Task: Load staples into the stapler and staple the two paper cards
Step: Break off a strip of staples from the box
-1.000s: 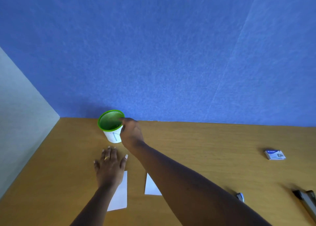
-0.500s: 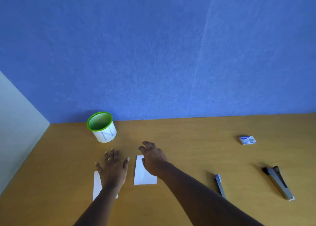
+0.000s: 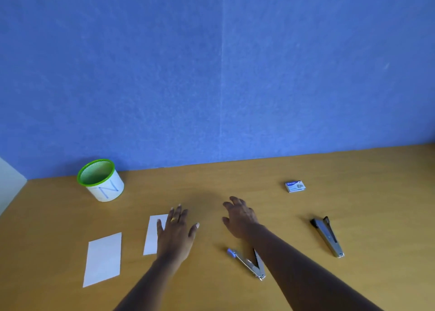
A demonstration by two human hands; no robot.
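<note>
Tan wooden desk point(image 3: 353, 275), items listed from the near edge to the far edge. Near left: white rectangular paper card point(image 3: 103, 259), flat and lying free. Near centre: silver metal stapler with a blue tip point(image 3: 247, 262), opened into a V, its right leg partly hidden by the right forearm. Left of centre: left hand point(image 3: 175, 233), palm down with straight, spread fingers, resting on the right part of a second white paper card point(image 3: 153, 234) and covering it there. Right: black-and-silver stapler point(image 3: 328, 236), closed, lying free, well apart from both hands. Centre: right hand point(image 3: 240, 216), fingers loosely bent, holding nothing; contact with the desk cannot be told. Farther right: small blue-and-white staple box point(image 3: 295, 186), closed. Far left corner: round green-rimmed mesh cup with a white wrap marked "N" point(image 3: 101, 181), upright. Along the far edge: blue felt wall panel point(image 3: 211, 75).
</note>
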